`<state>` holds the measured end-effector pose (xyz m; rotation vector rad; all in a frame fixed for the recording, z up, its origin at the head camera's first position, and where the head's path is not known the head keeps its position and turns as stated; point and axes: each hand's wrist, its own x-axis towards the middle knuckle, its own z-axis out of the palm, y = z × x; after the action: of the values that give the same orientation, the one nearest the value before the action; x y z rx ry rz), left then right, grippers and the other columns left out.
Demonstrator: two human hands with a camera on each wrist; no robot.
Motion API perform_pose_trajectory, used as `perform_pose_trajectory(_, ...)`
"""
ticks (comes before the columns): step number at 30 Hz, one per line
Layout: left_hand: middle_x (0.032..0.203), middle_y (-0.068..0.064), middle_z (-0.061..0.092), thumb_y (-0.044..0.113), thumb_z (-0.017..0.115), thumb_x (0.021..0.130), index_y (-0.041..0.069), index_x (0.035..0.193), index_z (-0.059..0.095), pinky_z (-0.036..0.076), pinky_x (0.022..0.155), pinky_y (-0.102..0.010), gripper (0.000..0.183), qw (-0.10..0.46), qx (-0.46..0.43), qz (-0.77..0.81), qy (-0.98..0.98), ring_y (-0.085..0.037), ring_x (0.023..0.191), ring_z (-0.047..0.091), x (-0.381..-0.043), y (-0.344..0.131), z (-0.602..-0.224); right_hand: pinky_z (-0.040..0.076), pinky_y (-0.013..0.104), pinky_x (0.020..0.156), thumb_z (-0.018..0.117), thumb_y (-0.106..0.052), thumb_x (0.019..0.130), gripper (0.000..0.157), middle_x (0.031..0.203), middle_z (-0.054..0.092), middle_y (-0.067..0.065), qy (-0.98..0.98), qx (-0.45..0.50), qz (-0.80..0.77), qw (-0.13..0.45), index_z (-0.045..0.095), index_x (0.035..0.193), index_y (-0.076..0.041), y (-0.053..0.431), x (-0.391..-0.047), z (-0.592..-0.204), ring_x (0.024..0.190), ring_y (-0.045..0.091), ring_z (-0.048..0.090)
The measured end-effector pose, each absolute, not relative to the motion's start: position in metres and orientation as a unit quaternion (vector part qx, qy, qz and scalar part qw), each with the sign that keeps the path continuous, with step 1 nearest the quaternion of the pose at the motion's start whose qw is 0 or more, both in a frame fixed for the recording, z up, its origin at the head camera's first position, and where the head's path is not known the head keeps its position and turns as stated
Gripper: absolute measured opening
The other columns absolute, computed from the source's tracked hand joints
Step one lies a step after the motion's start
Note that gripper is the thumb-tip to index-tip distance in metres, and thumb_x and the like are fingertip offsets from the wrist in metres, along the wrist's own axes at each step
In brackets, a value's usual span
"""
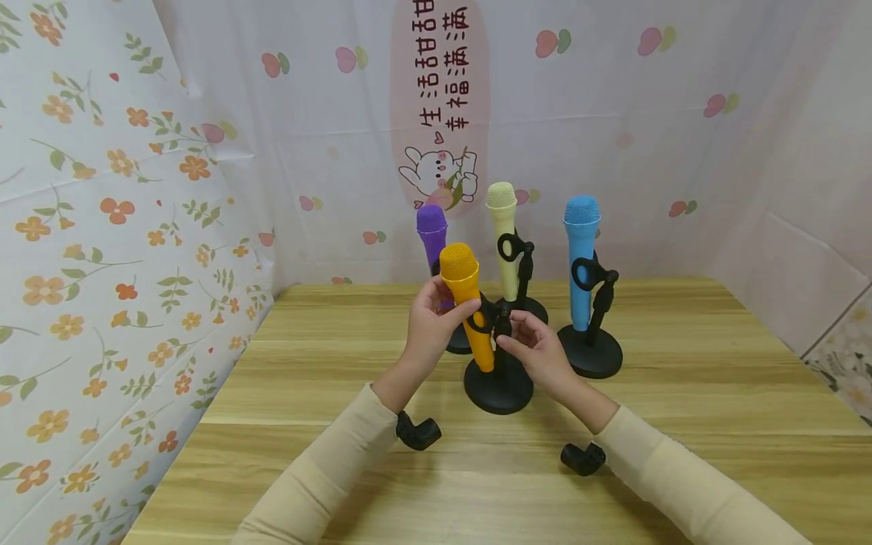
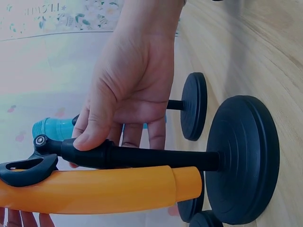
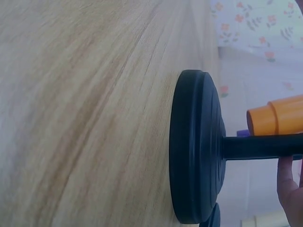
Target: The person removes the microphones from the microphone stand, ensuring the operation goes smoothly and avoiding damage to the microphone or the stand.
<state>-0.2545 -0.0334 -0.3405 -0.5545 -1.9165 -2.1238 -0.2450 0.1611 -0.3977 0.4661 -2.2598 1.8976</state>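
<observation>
An orange microphone (image 1: 481, 337), its mesh head up, leans in the ring clip of a black microphone stand (image 1: 497, 390). My left hand (image 1: 432, 318) holds the microphone below its head, thumb across the front. The clip (image 2: 31, 171) goes round the orange body in the left wrist view. My right hand (image 1: 541, 352) pinches the stand's pole just under the clip joint; its thumb (image 2: 92, 135) lies along the pole. In the right wrist view, right-hand fingers (image 3: 286, 182) touch the pole above the round base (image 3: 194, 146). The base sits on the table.
Behind stand purple (image 1: 431, 227), cream (image 1: 505, 242) and blue (image 1: 581, 250) microphones on black stands. Two small black bent pieces (image 1: 418, 433) lie on the wooden table (image 1: 306, 393) near the forearms. A patterned cloth (image 1: 327, 151) hangs along the back and sides.
</observation>
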Motion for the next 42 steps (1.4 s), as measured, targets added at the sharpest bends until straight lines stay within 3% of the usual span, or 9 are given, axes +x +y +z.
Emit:
perform_pose_trajectory(11, 0.113, -0.012, 0.062, 0.006, 0.073, 0.087, 0.000, 0.124, 0.056, 0.047, 0.093, -0.038, 0.041, 0.107, -0.163, -0.734, -0.651, -0.030, 0.104, 0.057, -0.2547, -0.0306, -0.3401, 0.051, 0.019, 0.080, 0.066, -0.004, 0.093, 0.032, 0.095, 0.053, 0.007, -0.752, 0.176, 0.630, 0.085, 0.052, 0.120, 0.005, 0.1618, -0.2490, -0.4018, 0.086, 0.018, 0.054)
perform_pose_trajectory(21, 0.110, -0.011, 0.064, 0.008, 0.074, 0.087, 0.000, 0.118, 0.059, 0.050, 0.092, -0.036, 0.035, 0.115, -0.166, -0.743, -0.637, -0.024, 0.100, 0.060, -0.2541, -0.0283, -0.3416, 0.050, 0.019, 0.079, 0.065, -0.005, 0.093, 0.031, 0.096, 0.053, 0.009, -0.753, 0.181, 0.628, 0.081, 0.052, 0.119, 0.005, 0.1625, -0.2503, -0.4038, 0.087, 0.019, 0.052)
perform_pose_trajectory(42, 0.106, -0.009, 0.067, 0.011, 0.077, 0.085, 0.004, 0.117, 0.067, 0.049, 0.093, -0.038, 0.034, 0.111, -0.119, -0.790, -0.592, -0.024, 0.097, 0.060, -0.2569, -0.0254, -0.3473, 0.047, 0.018, 0.082, 0.066, -0.003, 0.092, 0.035, 0.100, 0.053, 0.009, -0.748, 0.153, 0.641, 0.080, 0.052, 0.123, 0.007, 0.1600, -0.2475, -0.4008, 0.092, 0.017, 0.050)
